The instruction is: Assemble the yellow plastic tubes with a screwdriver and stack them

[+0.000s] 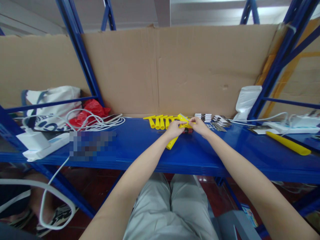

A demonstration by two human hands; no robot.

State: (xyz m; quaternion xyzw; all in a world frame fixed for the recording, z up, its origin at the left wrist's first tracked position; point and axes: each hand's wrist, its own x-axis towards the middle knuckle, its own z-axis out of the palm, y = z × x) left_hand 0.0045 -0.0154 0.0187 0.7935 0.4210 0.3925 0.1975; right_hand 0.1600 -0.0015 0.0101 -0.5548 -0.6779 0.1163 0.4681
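Note:
My left hand is closed around a yellow scraper, its handle slanting down toward me and its head showing above the fingers. At the scraper's head, the fingers of my right hand are pinched together; whether they hold a small part is hidden. Just left of my hands, several yellow scrapers lie in a row with handles toward me. Under my hands lies a dark and red tool, perhaps a screwdriver, partly covered. Right of my right hand are small screws and flat metal blades.
Small stacked packets stand against the cardboard wall. A yellow tube-like piece lies at right, near a white power strip. White cables, a red bag and a white tote sit at left. A person's leg shows lower left.

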